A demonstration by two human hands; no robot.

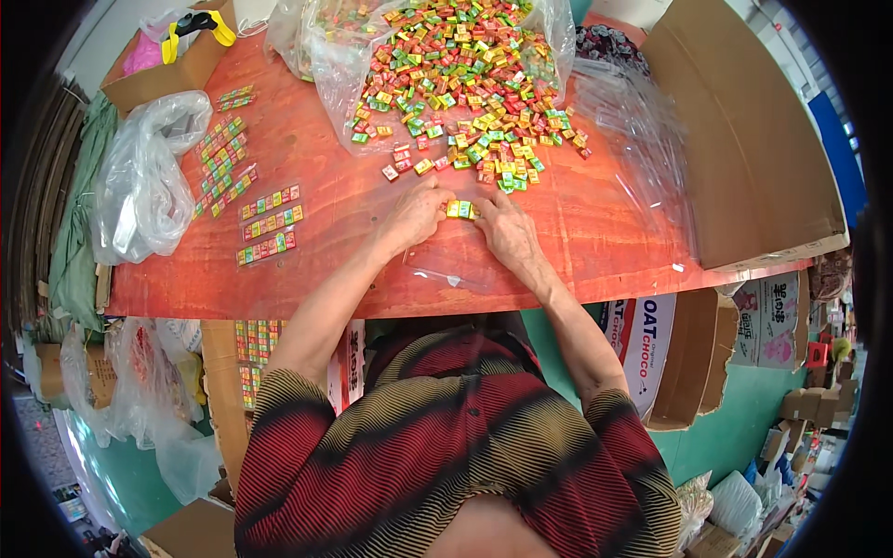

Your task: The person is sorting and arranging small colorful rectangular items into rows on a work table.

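Between my two hands is a short row of small yellow and green rectangular packets [460, 209], side by side on the table. My left hand [420, 219] pinches the row's left end, its fingers bent and closed. At the right end, the fingers of my right hand [507, 231] press in against the row. Just beyond my hands spreads a big heap of small red, yellow and green packets [465, 84], spilling out of a clear plastic bag [339, 88]. A clear plastic sleeve [451, 275] lies flat on the table nearer to me, below my hands.
Finished-looking rows of packets [270, 221] lie on the red table [344, 279] at left, beside a crumpled clear bag [144, 177]. Clear sleeves [637, 121] are piled at right, against a tall cardboard box [744, 139]. Another carton [177, 70] stands far left.
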